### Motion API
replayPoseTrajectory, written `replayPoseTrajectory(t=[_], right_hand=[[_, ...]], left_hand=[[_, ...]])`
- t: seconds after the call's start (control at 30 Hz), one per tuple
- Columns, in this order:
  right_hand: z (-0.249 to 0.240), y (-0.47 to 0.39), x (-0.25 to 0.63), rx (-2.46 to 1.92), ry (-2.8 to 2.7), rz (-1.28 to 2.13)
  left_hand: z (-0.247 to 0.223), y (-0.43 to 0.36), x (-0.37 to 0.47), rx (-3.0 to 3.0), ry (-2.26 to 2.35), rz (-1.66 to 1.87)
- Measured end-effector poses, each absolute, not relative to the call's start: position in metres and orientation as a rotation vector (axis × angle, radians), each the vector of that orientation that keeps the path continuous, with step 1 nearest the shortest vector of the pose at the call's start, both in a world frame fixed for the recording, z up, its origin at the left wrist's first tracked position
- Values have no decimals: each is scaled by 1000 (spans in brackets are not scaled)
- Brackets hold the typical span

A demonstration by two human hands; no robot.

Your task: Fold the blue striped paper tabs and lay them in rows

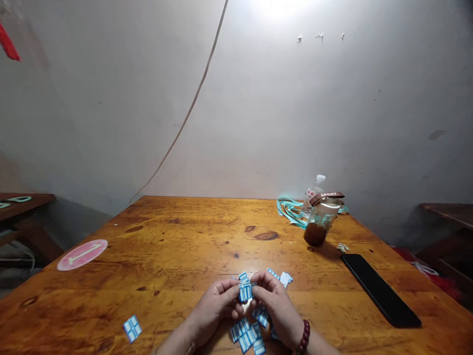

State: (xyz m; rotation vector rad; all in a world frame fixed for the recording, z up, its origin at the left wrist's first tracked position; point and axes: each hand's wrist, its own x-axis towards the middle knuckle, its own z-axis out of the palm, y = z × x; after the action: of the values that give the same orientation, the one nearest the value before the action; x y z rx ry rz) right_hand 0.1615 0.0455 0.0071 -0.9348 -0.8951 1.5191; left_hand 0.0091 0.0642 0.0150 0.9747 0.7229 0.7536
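Note:
Between the fingertips of both hands is a small blue-and-white card [245,293] marked with blue box-like outlines. My left hand [218,304] pinches its left edge with thumb and finger. My right hand [271,298], below which a dark red bead bracelet [304,336] circles the wrist, pinches the right edge. Just behind the held card shows another similar piece [243,277]; whether it is held too I cannot tell. Several like cards [246,335] lie in a loose pile under the hands, partly hidden by my right hand. More cards [284,279] lie beyond the right hand.
A single blue-and-white card [132,329] lies apart at front left. On the wooden table [192,231] are a pink oval sticker [82,254], a black phone [380,290], a cup of brown drink [320,227], a water bottle [308,206], a turquoise strap [288,209] and small pale bits [343,247].

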Motion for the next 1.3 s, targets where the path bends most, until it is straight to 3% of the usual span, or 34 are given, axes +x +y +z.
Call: replayPoseTrajectory(t=[0.5, 0.73, 1.0, 1.3], right_hand=[[10, 45, 162, -1014, -1046, 1420], [5, 42, 160, -1054, -1202, 1347], [17, 38, 166, -1112, -1646, 998], [17, 43, 176, -1178, -1756, 803]], left_hand=[[6, 65, 11, 926, 755, 780], [9, 60, 15, 1375, 882, 851], [-2, 64, 13, 1092, 845, 763], [6, 64, 12, 1075, 897, 815]])
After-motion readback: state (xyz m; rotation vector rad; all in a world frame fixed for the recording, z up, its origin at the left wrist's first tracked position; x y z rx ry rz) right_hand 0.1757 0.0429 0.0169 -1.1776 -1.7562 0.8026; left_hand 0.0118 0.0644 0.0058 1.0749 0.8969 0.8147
